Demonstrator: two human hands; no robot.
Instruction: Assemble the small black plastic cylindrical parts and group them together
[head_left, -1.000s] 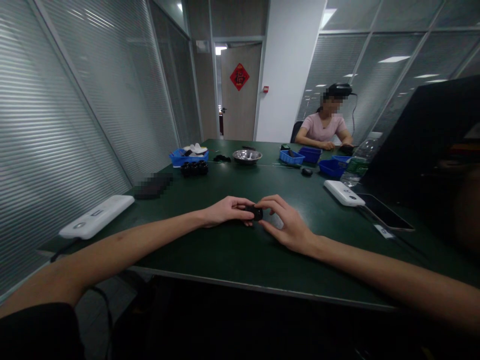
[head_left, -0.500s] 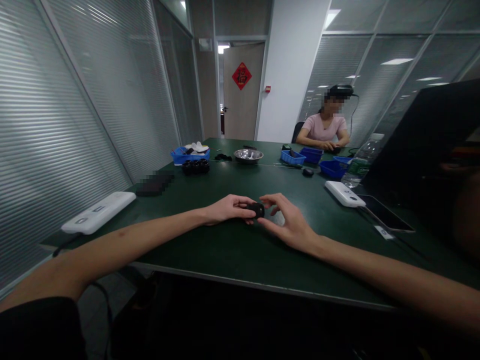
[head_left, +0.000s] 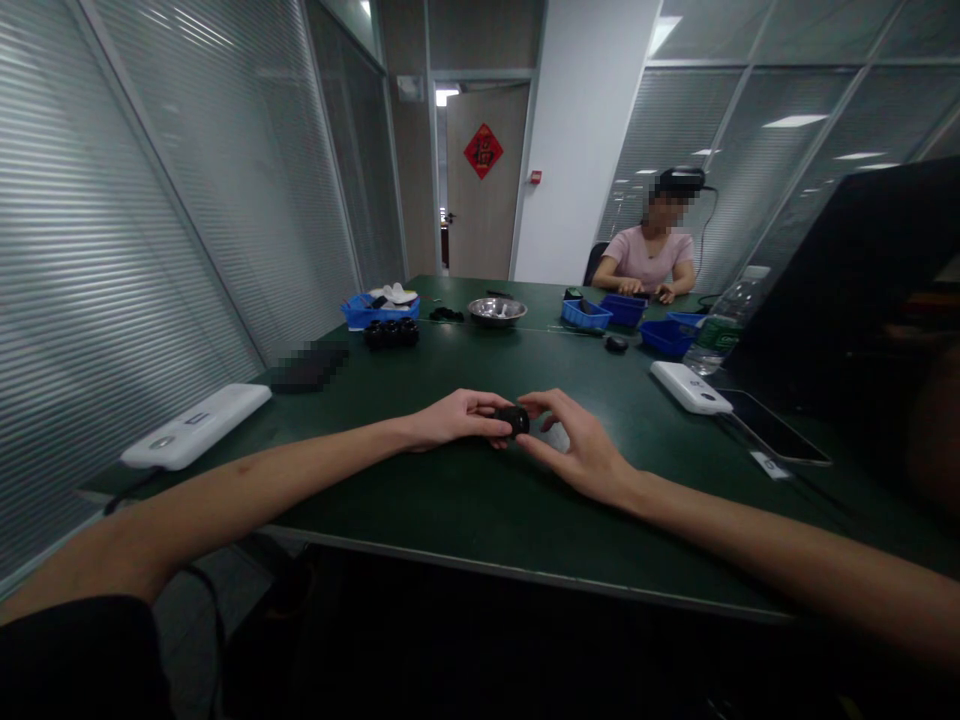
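My left hand (head_left: 469, 415) is closed around a small black cylinder (head_left: 516, 420), held low over the green table in front of me. Its rounded, shiny end points right, out of the thumb and fingers; the rest is hidden in my grip. My right hand (head_left: 574, 440) is just to the right, thumb and forefinger apart and curved around that end. Whether its fingertips touch the cylinder I cannot tell. Behind the right fingers a pale round patch (head_left: 555, 437) shows on the table, too unclear to name.
A white power bank (head_left: 686, 388), a phone (head_left: 776, 427) and a water bottle (head_left: 720, 330) are at right. Another white power bank (head_left: 199, 427) lies left. Farther back are several black round pieces (head_left: 391, 333), a metal bowl (head_left: 497, 313) and blue bins (head_left: 664, 338). A person (head_left: 651, 255) sits beyond.
My hands and the black cylinder have hardly moved; the right fingers have shifted very slightly around its end. Across the table, the other person's hands have spread apart.
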